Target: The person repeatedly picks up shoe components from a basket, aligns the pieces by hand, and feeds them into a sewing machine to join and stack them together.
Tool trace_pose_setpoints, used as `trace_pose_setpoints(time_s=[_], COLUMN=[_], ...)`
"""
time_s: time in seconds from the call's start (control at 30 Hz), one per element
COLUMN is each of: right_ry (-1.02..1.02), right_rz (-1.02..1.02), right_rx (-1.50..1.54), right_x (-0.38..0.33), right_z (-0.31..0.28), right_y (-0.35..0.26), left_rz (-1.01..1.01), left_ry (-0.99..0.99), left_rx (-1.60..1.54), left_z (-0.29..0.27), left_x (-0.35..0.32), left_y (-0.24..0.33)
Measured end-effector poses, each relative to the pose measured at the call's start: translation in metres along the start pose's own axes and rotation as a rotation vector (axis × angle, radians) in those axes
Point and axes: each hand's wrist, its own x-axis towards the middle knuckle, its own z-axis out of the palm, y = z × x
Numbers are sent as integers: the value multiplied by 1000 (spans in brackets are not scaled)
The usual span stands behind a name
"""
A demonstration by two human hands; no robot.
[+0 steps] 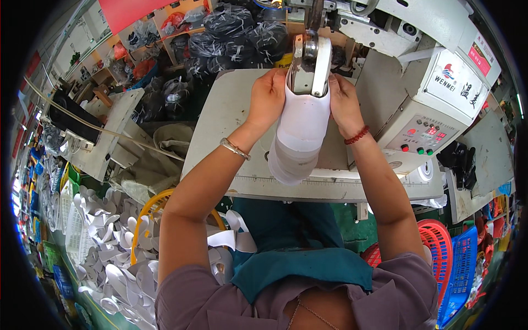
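Observation:
A long white curved piece [300, 135] hangs from the metal head [309, 63] of a grey industrial machine [418, 104]. My left hand [268, 96] grips the piece's upper left edge. My right hand [344, 102] grips its upper right edge, pressed beside the metal head. The lower end of the piece droops over the front of the pale work table [220, 115]. A metal bracelet is on my left wrist and a red bead bracelet on my right.
A yellow-rimmed basket [144, 212] heaped with white cut pieces [110, 242] stands at lower left. Red [437, 242] and blue [462, 269] plastic baskets stand at lower right. Black bags [231, 33] pile up behind the table. A second bench [107, 132] lies to the left.

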Motion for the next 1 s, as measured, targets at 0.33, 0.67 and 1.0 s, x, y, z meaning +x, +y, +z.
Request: trace_pose_setpoints(time_s=[0.33,0.67,1.0], right_ry=[37,-232,213], right_rz=[-402,-417,-976], right_rx=[-115,-138,-498], right_x=[-18,-46,-86], right_z=[-2,-7,-1], right_y=[-4,11,-6], left_rz=[44,208,103], left_ry=[-274,-323,-399], left_rx=[18,152,258], left_z=[-21,-17,-61], left_x=[-26,-54,-74], left_y=[28,12,37])
